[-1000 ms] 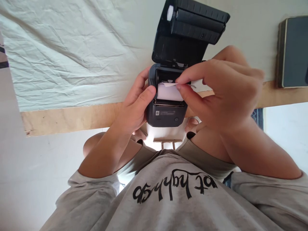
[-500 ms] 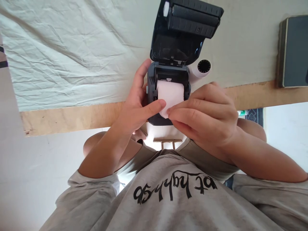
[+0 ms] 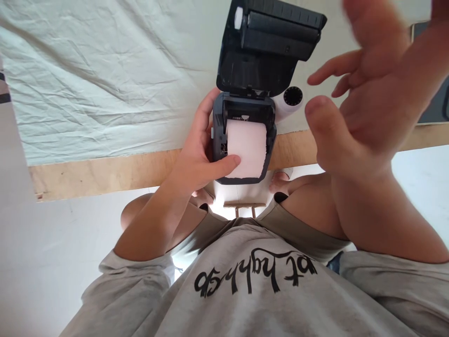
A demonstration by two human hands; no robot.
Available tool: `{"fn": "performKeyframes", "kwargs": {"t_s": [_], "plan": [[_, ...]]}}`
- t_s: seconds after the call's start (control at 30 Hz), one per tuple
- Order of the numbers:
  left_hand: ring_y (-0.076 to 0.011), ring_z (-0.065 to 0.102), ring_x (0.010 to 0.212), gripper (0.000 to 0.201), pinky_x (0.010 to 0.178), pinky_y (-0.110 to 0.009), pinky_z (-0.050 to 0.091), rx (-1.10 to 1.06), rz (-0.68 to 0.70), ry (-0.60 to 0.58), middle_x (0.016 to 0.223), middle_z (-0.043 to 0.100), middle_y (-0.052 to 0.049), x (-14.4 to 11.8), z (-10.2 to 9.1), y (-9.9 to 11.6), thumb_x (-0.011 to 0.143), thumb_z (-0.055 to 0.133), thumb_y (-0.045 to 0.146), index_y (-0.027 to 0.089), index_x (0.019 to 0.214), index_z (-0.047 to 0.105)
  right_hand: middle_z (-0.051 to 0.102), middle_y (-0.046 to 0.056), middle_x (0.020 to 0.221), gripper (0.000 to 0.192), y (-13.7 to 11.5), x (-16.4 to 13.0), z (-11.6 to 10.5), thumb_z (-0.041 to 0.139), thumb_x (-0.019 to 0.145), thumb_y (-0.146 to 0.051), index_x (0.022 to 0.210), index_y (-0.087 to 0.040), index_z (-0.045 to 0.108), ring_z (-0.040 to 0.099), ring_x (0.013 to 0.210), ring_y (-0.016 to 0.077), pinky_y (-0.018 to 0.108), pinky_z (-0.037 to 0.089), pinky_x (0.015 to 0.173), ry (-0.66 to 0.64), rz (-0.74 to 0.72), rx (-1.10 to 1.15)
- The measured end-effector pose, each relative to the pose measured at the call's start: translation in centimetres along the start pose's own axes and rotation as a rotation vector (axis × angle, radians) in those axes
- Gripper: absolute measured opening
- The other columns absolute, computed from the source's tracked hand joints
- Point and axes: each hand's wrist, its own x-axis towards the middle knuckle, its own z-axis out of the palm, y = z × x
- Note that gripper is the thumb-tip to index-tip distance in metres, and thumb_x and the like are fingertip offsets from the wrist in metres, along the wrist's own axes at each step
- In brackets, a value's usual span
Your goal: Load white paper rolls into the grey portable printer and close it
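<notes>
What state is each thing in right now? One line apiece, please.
Printer: held
Lid: open
Paper: spread over the printer's front
Left hand: gripping printer, thumb on paper
Right hand: open, nothing visibly held
Cloth: wrinkled
White cylinder: partly hidden by printer

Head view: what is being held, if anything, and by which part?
The left hand holds the portable printer by its left side, thumb over the paper. The open right hand holds nothing.
</notes>
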Motion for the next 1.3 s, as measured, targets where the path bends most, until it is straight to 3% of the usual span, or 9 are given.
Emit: {"fn": "performKeyframes", "kwargs": {"t_s": [0.07,0.17,0.27,0.37,0.5,0.6,0.8,1.13,1.3], "plan": [[-0.0216,0.062,0.097,0.088,0.074,-0.033,0.054,0.015,0.008,-0.002,0.125,0.058,-0.005,0.0,0.0,-0.1,0.066,0.078,0.03,0.034,0.143,0.034,0.047,-0.004,0.135,0.063,-0.5,-0.3,0.2,0.046,0.094,-0.045,0.145,-0.05,0.009,0.054,0.126,0.0239,0.037,0.052,0.082,0.201,-0.039,0.06],[-0.0203,0.063,0.089,0.091,0.073,-0.034,0.055,0.041,0.002,-0.012,0.119,0.06,-0.006,0.1,-0.2,-0.3,0.066,0.078,0.03,0.033,0.144,0.032,0.052,-0.005,0.132,0.047,-0.9,-0.5,0.4,0.052,0.091,-0.042,0.135,-0.044,0.037,0.063,0.11,0.0211,0.032,0.049,0.066,0.384,-0.074,0.141],[-0.0207,0.063,0.093,0.093,0.076,-0.034,0.056,0.055,-0.004,0.001,0.117,0.06,-0.005,0.1,-0.5,-0.6,0.065,0.079,0.03,0.033,0.145,0.031,0.064,-0.002,0.111,0.026,-0.8,-0.6,0.3,0.054,0.09,-0.034,0.114,-0.033,0.06,0.065,0.09,0.0174,0.031,0.044,0.058,0.3,-0.114,0.11],[-0.0212,0.063,0.098,0.092,0.08,-0.034,0.056,0.039,0.005,-0.002,0.12,0.059,-0.004,0.0,-0.4,-0.7,0.065,0.079,0.028,0.035,0.143,0.031,0.066,0.001,0.101,0.023,-0.5,-0.7,0.2,0.058,0.088,-0.03,0.11,-0.028,0.064,0.063,0.09,0.0178,0.029,0.044,0.052,0.212,-0.154,0.095],[-0.0216,0.064,0.103,0.084,0.081,-0.034,0.058,-0.063,-0.016,0.036,0.121,0.058,-0.001,-0.4,0.6,0.2,0.068,0.076,0.027,0.038,0.141,0.035,0.063,0.005,0.118,0.029,-0.4,-1.3,0.9,0.063,0.086,-0.025,0.114,-0.023,0.059,0.063,0.086,0.0139,0.023,0.047,0.049,0.096,-0.13,0.151],[-0.029,0.061,0.114,0.071,0.089,-0.043,0.058,-0.118,-0.105,0.151,0.124,0.06,-0.004,-0.8,1.4,1.2,0.069,0.074,0.031,0.033,0.134,0.045,0.055,0.008,0.132,0.033,-0.6,-1.8,1.9,0.064,0.084,-0.024,0.116,-0.023,0.054,0.062,0.084,0.0122,0.023,0.045,0.046,0.008,-0.143,0.164],[-0.0344,0.067,0.102,0.058,0.083,-0.049,0.059,-0.106,-0.224,0.093,0.094,0.068,-0.008,-0.9,0.8,1.6,0.07,0.075,0.033,0.022,0.125,0.057,0.045,0.013,0.142,0.034,-0.7,-1.8,2.8,0.063,0.085,-0.028,0.115,-0.022,0.048,0.062,0.104,0.0183,0.022,0.048,0.046,-0.036,-0.064,0.303],[-0.0208,0.067,0.082,0.043,0.074,-0.034,0.058,-0.098,-0.12,0.058,0.087,0.067,-0.003,-0.7,0.4,1.0,0.073,0.072,0.031,0.025,0.114,0.06,0.039,0.012,0.147,0.035,-0.5,-1.8,2.8,0.057,0.089,-0.026,0.122,-0.027,0.043,0.06,0.11,0.0229,0.032,0.055,0.063,-0.093,-0.061,0.154],[-0.0207,0.066,0.087,0.047,0.071,-0.034,0.056,-0.131,0.018,0.076,0.103,0.066,-0.006,-0.3,1.2,0.5,0.081,0.06,0.055,0.026,0.119,0.058,0.044,0.011,0.144,0.033,-0.1,-1.7,3.2,0.059,0.089,-0.025,0.119,-0.026,0.044,0.059,0.114,0.0222,0.026,0.051,0.055,-0.011,-0.087,0.239]]}}
